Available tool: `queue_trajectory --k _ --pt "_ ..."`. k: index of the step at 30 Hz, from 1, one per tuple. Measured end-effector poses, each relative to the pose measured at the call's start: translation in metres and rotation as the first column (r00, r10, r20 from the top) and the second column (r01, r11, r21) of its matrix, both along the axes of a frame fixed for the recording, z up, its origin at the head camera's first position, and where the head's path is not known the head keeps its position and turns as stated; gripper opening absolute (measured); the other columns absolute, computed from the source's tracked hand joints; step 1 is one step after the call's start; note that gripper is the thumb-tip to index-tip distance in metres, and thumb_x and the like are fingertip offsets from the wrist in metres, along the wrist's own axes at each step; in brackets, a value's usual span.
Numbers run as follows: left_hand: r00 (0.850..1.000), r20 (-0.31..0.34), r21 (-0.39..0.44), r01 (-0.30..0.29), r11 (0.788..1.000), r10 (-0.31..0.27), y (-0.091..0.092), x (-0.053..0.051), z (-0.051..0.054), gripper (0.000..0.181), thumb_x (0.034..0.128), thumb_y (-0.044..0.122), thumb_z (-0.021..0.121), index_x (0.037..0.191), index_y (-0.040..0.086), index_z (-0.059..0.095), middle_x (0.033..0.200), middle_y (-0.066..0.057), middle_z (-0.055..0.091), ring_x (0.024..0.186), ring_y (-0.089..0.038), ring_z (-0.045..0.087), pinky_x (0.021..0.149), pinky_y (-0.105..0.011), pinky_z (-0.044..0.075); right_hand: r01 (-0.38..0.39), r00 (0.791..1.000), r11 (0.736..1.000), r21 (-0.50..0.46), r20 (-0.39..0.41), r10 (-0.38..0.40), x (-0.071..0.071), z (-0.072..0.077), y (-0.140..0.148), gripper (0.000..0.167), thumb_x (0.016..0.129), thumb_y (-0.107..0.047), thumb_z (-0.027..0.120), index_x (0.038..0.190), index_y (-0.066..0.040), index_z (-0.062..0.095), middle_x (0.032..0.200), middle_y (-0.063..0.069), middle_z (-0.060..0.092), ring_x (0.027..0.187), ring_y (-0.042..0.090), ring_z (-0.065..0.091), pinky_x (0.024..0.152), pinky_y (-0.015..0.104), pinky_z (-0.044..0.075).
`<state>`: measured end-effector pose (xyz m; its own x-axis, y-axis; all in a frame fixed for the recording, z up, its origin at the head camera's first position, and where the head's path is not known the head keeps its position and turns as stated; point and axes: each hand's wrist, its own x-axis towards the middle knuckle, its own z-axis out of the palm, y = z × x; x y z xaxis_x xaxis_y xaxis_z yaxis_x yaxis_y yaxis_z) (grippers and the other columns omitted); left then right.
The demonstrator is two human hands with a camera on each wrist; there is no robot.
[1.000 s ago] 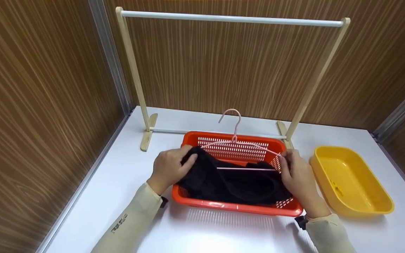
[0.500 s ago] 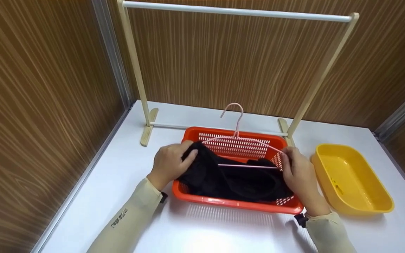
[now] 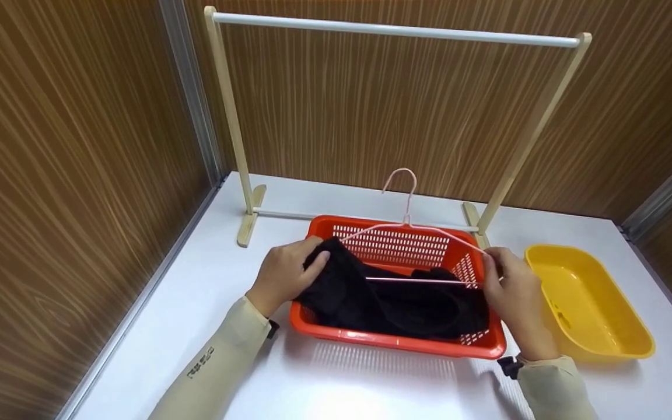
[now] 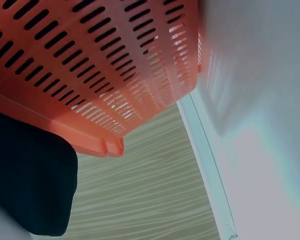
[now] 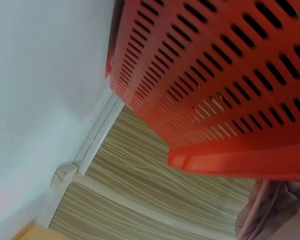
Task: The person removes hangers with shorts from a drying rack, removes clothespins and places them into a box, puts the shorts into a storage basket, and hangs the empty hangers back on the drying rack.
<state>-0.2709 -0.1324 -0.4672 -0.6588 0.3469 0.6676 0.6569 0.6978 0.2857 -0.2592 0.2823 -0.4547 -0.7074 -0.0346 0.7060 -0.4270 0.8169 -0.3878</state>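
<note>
A pink clothes hanger (image 3: 407, 224) stands hook up over the red basket (image 3: 397, 344). Its left end runs into a black garment (image 3: 347, 291), which lies in the basket and covers that shoulder. My left hand (image 3: 289, 271) grips the garment around the hanger's left end, thumb on top. At the other end, my right hand (image 3: 511, 286) pinches the hanger's bare right corner. In the right wrist view, fingers (image 5: 270, 210) curl round the pink hanger wire (image 5: 262, 205). The left wrist view shows a dark edge of the garment (image 4: 35, 175) beside the basket's slotted wall (image 4: 100, 55).
Behind the basket stands a wooden clothes rack with a white top rail (image 3: 394, 29) and a low crossbar. A yellow tub (image 3: 590, 303) sits right of the basket, close to my right forearm. Wood-patterned panels (image 3: 342, 116) enclose the white table (image 3: 207, 256).
My right hand has moved slightly right, taking the hanger with it, so its hook stands further right and less of the wire is covered. My left hand keeps hold of the garment.
</note>
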Motion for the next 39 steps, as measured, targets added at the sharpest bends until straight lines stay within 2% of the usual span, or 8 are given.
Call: queue_trajectory --k 2,6,8,14,20,26,31,39 --pt "1.000 0.001 0.000 0.006 1.000 -0.006 0.001 -0.001 0.000 0.020 0.1057 0.030 0.058 0.108 0.011 0.065 0.079 0.002 0.064 0.065 -0.012 0.058 0.063 -0.028 0.054 -0.001 1.000 1.000 0.005 -0.015 0.001 0.001 0.003 0.004 0.009 0.097 -0.009 0.070 0.101 -0.002 0.071 0.081 0.012 0.071 0.067 0.023 0.060 0.066 0.016 0.039" --pt "1.000 0.005 -0.013 0.013 1.000 -0.013 0.002 -0.002 0.002 0.020 0.1077 0.031 0.054 0.110 0.012 0.061 0.081 0.002 0.059 0.067 -0.012 0.055 0.062 -0.029 0.052 0.042 0.993 0.998 0.052 -0.116 -0.035 0.002 0.012 0.018 0.008 0.095 -0.009 0.070 0.095 -0.001 0.071 0.072 0.013 0.066 0.058 0.023 0.054 0.055 0.031 0.038" --pt "1.000 0.022 -0.019 0.014 1.000 -0.013 0.002 -0.002 0.002 0.021 0.1083 0.031 0.053 0.111 0.012 0.059 0.081 0.002 0.059 0.067 -0.012 0.056 0.063 -0.029 0.052 0.070 0.989 0.996 0.046 -0.133 -0.063 0.003 0.017 0.026 0.008 0.095 -0.007 0.069 0.094 0.001 0.071 0.071 0.013 0.063 0.059 0.023 0.051 0.056 0.033 0.037" --pt "0.995 0.104 -0.034 -0.005 0.999 0.009 0.001 -0.002 0.002 0.023 0.1091 0.034 0.050 0.110 0.012 0.056 0.074 0.003 0.052 0.065 -0.013 0.053 0.061 -0.027 0.048 0.132 0.991 0.990 -0.046 -0.009 -0.133 0.012 0.031 0.041 0.019 0.099 -0.016 0.064 0.099 0.001 0.072 0.080 0.012 0.069 0.068 0.018 0.050 0.070 0.007 0.035" --pt "0.986 0.165 -0.030 -0.005 1.000 0.010 -0.001 -0.001 0.001 0.024 0.1082 0.035 0.051 0.107 0.012 0.058 0.069 0.004 0.048 0.062 -0.013 0.050 0.059 -0.029 0.043 0.196 0.979 0.975 -0.108 0.083 -0.188 0.016 0.037 0.046 0.027 0.098 -0.024 0.060 0.096 -0.001 0.073 0.082 0.012 0.072 0.064 0.009 0.049 0.068 0.007 0.038" --pt "0.975 0.222 -0.016 -0.018 1.000 0.021 -0.001 0.000 0.001 0.023 0.1079 0.035 0.051 0.105 0.013 0.057 0.070 0.003 0.046 0.064 -0.015 0.050 0.061 -0.030 0.042 0.242 0.951 0.965 -0.105 0.222 -0.214 0.019 0.043 0.055 0.031 0.098 -0.029 0.058 0.094 -0.001 0.071 0.084 0.013 0.071 0.069 0.016 0.051 0.066 0.009 0.039" --pt "0.972 0.233 0.004 -0.026 1.000 0.025 0.000 0.001 0.001 0.021 0.1070 0.033 0.054 0.103 0.013 0.057 0.070 0.002 0.047 0.064 -0.016 0.050 0.061 -0.033 0.041 0.267 0.936 0.955 -0.128 0.269 -0.226 0.021 0.047 0.061 0.034 0.099 -0.033 0.059 0.094 -0.002 0.072 0.085 0.013 0.070 0.070 0.016 0.051 0.064 0.009 0.040" --pt "0.960 0.277 0.020 -0.041 0.999 0.034 0.000 0.000 -0.001 0.021 0.1067 0.033 0.053 0.102 0.013 0.057 0.070 0.002 0.048 0.065 -0.017 0.050 0.062 -0.034 0.040 0.400 0.885 0.892 -0.209 0.342 -0.317 0.024 0.053 0.070 0.043 0.101 -0.044 0.058 0.104 -0.004 0.071 0.094 0.011 0.070 0.074 0.015 0.054 0.068 0.007 0.042"
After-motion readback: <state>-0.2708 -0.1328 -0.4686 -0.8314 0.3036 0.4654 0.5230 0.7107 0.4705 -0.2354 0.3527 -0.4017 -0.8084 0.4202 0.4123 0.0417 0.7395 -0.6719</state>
